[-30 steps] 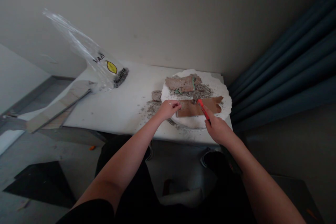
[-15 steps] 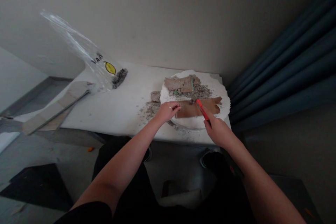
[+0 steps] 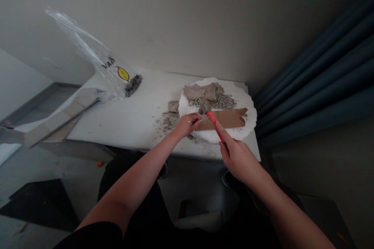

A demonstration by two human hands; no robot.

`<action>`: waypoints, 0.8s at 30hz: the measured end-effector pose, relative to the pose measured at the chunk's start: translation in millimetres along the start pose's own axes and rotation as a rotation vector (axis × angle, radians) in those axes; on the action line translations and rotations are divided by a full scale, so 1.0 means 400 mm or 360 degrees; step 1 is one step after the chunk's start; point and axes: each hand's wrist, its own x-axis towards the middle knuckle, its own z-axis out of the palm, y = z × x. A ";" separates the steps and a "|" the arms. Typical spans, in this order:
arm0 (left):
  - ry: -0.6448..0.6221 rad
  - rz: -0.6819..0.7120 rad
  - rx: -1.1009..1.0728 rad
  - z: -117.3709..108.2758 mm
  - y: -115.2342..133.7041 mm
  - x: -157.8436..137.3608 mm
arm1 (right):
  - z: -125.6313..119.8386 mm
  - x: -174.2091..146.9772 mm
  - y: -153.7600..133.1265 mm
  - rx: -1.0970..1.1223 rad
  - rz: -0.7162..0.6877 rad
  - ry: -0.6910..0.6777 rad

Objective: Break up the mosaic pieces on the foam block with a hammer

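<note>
Red-handled hammer sits clasped in the right hand, its head near the left end of a torn-ended brown strip on a ragged-edged white board. The left hand curls at that end; whether it pinches anything, I cannot tell.

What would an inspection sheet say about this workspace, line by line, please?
Surface: white table, with grey crumbs scattered left of the white round pad.
Job's things: red-handled hammer; brown strip lying on the pad.
Clutter: cracked brown slab and rubble on the pad; clear plastic bag farther left.
Hands: right hand grips the hammer; left hand at the strip's left end, hold unclear.
Cables: nothing seen.
Surroundings: wall behind, dark curtain at right.
</note>
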 end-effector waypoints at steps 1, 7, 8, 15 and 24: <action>0.0007 -0.0009 -0.0005 0.002 -0.002 -0.001 | 0.003 0.000 -0.001 -0.0021 -0.0005 -0.0008; 0.0012 -0.0004 -0.0031 0.007 -0.007 -0.003 | 0.008 0.003 -0.003 -0.0062 -0.0012 0.0000; 0.0010 0.0001 -0.0027 0.008 -0.007 -0.004 | 0.009 0.003 -0.003 -0.0064 -0.0009 0.0006; 0.0023 -0.0036 -0.0021 0.011 -0.003 -0.006 | 0.015 -0.002 -0.004 -0.0114 -0.0023 -0.0027; -0.0015 -0.0075 -0.0093 0.019 -0.012 -0.004 | 0.005 0.000 0.000 -0.0091 -0.0005 -0.0051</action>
